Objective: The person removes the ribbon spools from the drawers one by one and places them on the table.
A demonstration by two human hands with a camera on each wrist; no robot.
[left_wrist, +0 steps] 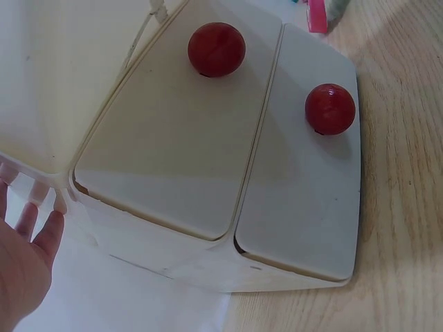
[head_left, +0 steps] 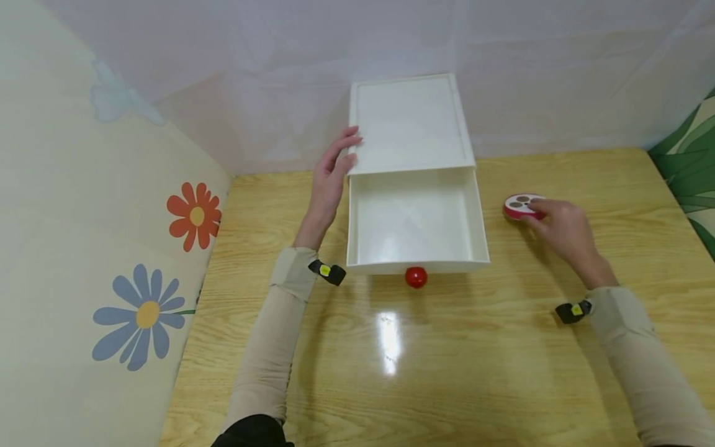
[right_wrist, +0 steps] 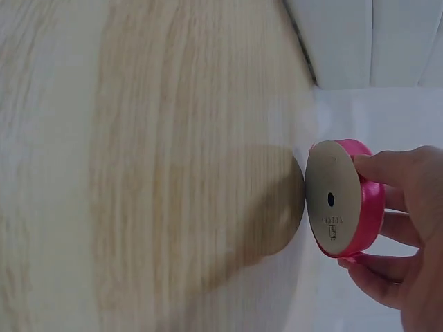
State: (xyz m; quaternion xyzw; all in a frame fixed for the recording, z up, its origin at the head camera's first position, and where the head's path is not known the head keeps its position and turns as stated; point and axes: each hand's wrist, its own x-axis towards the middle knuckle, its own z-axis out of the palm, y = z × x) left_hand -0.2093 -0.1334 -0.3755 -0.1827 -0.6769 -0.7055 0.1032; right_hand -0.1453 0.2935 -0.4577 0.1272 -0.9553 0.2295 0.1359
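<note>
A white drawer cabinet stands against the back wall with its top drawer pulled out, a red knob on its front. My left hand rests at the cabinet's left side, fingertips over the top edge. In the left wrist view, the fingers of that hand are extended along the white plastic. To the right of the drawer, my right hand pinches a spool of pink ribbon. The right wrist view shows the spool tilted on its side, held by the rim between thumb and fingers.
Below the pulled-out drawer are two closed drawers with red knobs. Everything stands on a wood-grain table. A wall with painted flowers borders the left side, and green leaf patterns the right.
</note>
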